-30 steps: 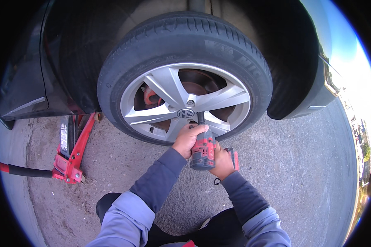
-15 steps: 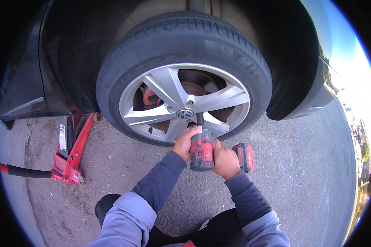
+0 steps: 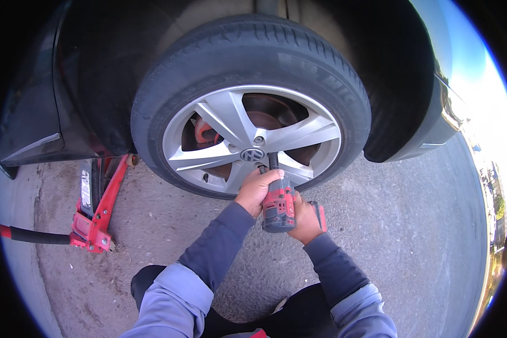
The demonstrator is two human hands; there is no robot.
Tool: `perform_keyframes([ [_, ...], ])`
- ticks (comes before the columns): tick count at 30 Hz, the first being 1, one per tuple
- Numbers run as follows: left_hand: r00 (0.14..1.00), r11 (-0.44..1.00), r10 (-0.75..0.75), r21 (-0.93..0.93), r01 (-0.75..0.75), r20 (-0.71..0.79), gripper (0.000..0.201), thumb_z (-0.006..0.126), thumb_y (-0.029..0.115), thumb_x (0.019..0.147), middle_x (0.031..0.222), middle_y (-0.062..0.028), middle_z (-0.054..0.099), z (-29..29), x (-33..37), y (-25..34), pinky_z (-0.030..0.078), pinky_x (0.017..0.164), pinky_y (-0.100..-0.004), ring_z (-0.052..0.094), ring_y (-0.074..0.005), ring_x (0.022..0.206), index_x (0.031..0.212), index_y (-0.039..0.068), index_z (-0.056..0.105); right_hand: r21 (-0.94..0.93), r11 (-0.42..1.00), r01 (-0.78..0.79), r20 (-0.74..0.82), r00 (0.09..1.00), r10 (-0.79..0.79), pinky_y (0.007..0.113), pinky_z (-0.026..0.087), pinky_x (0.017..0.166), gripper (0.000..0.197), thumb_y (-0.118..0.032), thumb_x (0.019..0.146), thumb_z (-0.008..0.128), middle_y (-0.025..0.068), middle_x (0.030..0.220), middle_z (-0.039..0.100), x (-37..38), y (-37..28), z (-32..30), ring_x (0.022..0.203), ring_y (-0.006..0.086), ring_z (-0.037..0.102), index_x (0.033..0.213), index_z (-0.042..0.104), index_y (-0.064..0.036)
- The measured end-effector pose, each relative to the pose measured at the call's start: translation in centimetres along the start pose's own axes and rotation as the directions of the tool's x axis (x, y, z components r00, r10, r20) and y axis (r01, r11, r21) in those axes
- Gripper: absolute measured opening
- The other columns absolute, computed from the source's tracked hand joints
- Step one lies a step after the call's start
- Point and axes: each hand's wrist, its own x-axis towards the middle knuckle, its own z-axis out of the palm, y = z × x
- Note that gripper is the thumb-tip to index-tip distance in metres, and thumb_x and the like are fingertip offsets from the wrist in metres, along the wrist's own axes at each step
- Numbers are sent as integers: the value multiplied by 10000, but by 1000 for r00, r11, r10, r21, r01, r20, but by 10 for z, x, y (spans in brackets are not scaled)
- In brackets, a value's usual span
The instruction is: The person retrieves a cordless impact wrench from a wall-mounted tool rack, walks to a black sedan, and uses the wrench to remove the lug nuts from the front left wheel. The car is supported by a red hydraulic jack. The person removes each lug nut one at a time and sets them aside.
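A red and black cordless impact wrench (image 3: 279, 209) is held in both my hands in front of the car wheel. My right hand (image 3: 307, 221) wraps round its grip, the fingers partly hidden behind the tool. With my left hand (image 3: 254, 191) I clasp the side of its front housing, thumb on top. A dark socket (image 3: 274, 161) on its nose reaches the wheel just right of and below the centre cap (image 3: 252, 155); the contact itself is hidden. The silver five-spoke rim (image 3: 231, 115) carries a black tyre (image 3: 208, 67). A lug bolt (image 3: 259, 140) shows above the cap.
At the left a red floor jack (image 3: 98, 219) reaches under the dark car body (image 3: 25, 127), its black-sleeved handle (image 3: 39, 235) pointing left. Rough grey asphalt (image 3: 400, 225) lies below. A red brake caliper (image 3: 204, 132) shows between the spokes.
The impact wrench has twisted in my hands, and its battery end, at the right, has swung nearer my right hand and shows less. Its socket stays at about the same spot on the wheel.
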Motion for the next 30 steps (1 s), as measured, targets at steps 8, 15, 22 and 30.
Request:
perform_keyframes([
  [8, 984, 928, 98, 370, -36, -151, 257, 800, 173, 892, 940, -68, 695, 12, 0, 10, 565, 740, -331, 690, -162, 808, 1027, 2, 664, 320, 947, -39, -41, 998, 55, 504, 570, 842, 650, -179, 792, 802, 260, 1036, 720, -1, 20, 43, 979, 486, 691, 1324, 484, 15],
  [15, 999, 998, 45, -35, -45, 3, 238, 743, 185, 943, 951, -60, 673, 2, -3, 2, 574, 762, -330, 682, -152, 821, 1074, 27, 624, -41, 999, -32, 50, 998, 34, 547, 574, 800, 662, -189, 816, 754, 306, 1038, 695, 3, 1, -2, 921, 493, 696, 1351, 453, 57],
  [22, 999, 999, 41, 13, -41, -8, 261, 748, 189, 937, 959, -65, 681, 7, -4, 4, 575, 763, -327, 691, -156, 830, 1089, 19, 623, 19, 1000, 23, 13, 1000, -23, 540, 571, 809, 617, -154, 832, 751, 297, 1029, 698, 4, 7, 1, 951, 500, 690, 1345, 461, 30],
  [30, 997, 974, 42, 227, -27, -64, 274, 742, 167, 935, 970, -82, 688, 8, -3, 12, 579, 742, -339, 700, -170, 814, 1118, -4, 630, 230, 973, 27, -50, 999, -15, 531, 572, 817, 616, -140, 817, 768, 271, 1062, 696, -4, 6, 32, 947, 497, 690, 1333, 468, 14],
])
